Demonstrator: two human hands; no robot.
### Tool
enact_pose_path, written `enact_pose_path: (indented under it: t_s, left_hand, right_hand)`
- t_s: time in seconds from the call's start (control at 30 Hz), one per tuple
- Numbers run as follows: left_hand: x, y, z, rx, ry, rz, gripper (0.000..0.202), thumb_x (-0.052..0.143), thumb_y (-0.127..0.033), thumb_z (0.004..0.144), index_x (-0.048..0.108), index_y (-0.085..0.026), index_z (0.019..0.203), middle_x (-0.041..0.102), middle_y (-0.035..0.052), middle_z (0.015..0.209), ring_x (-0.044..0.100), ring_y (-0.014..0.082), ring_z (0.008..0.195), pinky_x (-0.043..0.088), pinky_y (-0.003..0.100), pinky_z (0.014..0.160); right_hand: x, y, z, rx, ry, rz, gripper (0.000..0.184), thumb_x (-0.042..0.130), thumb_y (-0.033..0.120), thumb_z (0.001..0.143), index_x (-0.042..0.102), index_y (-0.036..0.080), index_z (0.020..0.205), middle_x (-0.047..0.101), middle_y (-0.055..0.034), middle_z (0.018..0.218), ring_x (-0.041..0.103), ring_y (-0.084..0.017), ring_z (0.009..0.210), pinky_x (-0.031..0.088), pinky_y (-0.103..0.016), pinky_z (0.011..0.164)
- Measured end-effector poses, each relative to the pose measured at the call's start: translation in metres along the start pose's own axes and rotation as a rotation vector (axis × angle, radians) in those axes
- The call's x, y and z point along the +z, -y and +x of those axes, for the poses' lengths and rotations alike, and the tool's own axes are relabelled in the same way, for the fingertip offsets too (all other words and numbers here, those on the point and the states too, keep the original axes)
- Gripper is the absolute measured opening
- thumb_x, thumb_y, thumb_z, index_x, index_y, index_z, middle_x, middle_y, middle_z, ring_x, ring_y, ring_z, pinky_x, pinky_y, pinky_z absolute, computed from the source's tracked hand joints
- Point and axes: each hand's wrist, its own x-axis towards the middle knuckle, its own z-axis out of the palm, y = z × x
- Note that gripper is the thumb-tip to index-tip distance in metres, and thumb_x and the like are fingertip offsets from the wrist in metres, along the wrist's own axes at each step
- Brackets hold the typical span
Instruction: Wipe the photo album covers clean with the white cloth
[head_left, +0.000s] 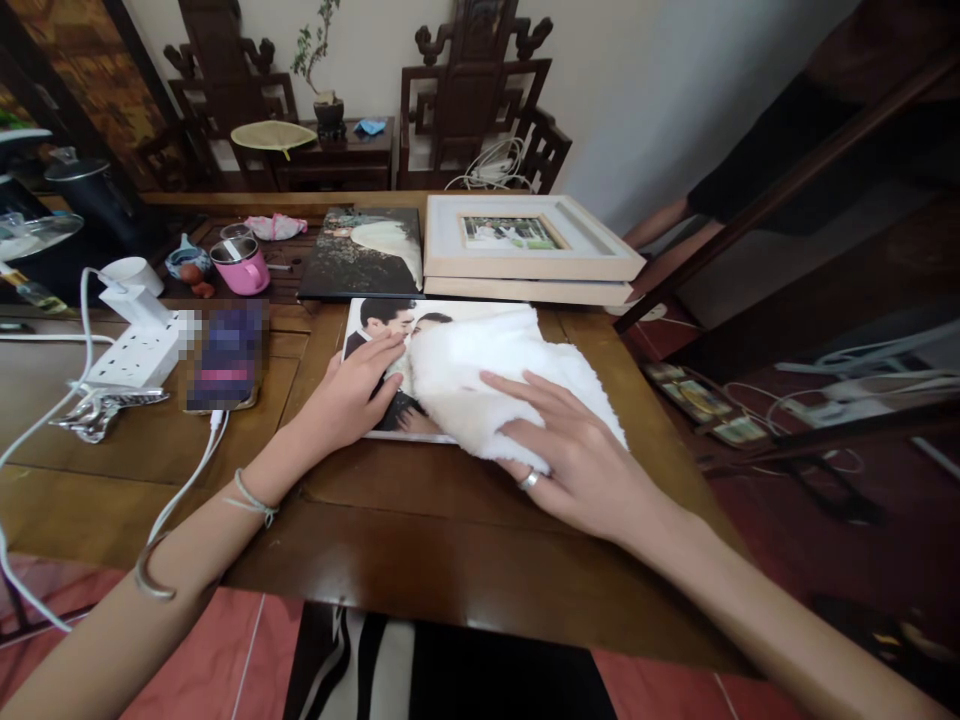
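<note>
A glossy photo print (373, 335) of a couple lies flat on the brown wooden table (420, 540). My left hand (355, 388) rests flat on its left part, fingers stretched out, pinning it down. A fluffy white cloth (487, 375) covers the right half of the print. My right hand (574, 450), with a ring on one finger, lies spread on top of the cloth and presses it onto the picture.
Behind the print lie a dark photo album (365, 255) and stacked white picture frames (525, 250). At left are a pink mug (241, 265), a white power strip (142, 350) with cables and a phone (225, 360). Another person's legs (675, 225) stand at the right.
</note>
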Motion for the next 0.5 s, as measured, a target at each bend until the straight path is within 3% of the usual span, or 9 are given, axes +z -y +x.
enact_pose_path:
  t_s: [0.13,0.27,0.37,0.5]
  left_hand:
    - [0.001,0.001,-0.001,0.008,-0.019,-0.007,0.043,0.042,-0.026,0.097,0.049,-0.016,0.138,0.044,0.0121,0.152,0.036,0.0242,0.143,0.031,0.053,0.116]
    - [0.001,0.001,-0.002,0.006,-0.025,-0.006,0.043,0.042,-0.026,0.096,0.05,-0.018,0.138,0.045,0.0116,0.151,0.038,0.025,0.142,0.032,0.054,0.114]
    - [0.002,0.001,-0.001,0.008,-0.03,-0.005,0.043,0.042,-0.026,0.096,0.05,-0.018,0.138,0.045,0.0122,0.151,0.038,0.0251,0.142,0.032,0.054,0.114]
    - [0.002,0.001,0.0,0.01,-0.034,-0.002,0.043,0.042,-0.026,0.096,0.05,-0.018,0.138,0.045,0.0117,0.151,0.039,0.0249,0.142,0.033,0.054,0.114]
  right_hand:
    - [0.002,-0.031,0.009,0.086,-0.007,-0.064,0.019,0.046,0.021,0.091,0.064,0.018,0.099,0.066,-0.0196,0.123,0.052,-0.034,0.13,0.044,-0.061,0.103]
    - [0.003,-0.047,0.02,0.188,-0.009,-0.063,0.018,0.045,0.024,0.093,0.062,0.023,0.095,0.07,-0.0147,0.115,0.055,-0.034,0.127,0.047,-0.06,0.1]
    - [0.002,-0.035,0.018,0.221,-0.002,-0.059,0.016,0.047,0.021,0.091,0.062,0.024,0.094,0.071,-0.0132,0.112,0.053,-0.034,0.129,0.046,-0.061,0.101]
    - [-0.002,0.006,0.005,0.126,0.015,-0.028,0.019,0.048,0.015,0.086,0.064,0.02,0.095,0.07,-0.0177,0.117,0.049,-0.034,0.133,0.041,-0.064,0.105]
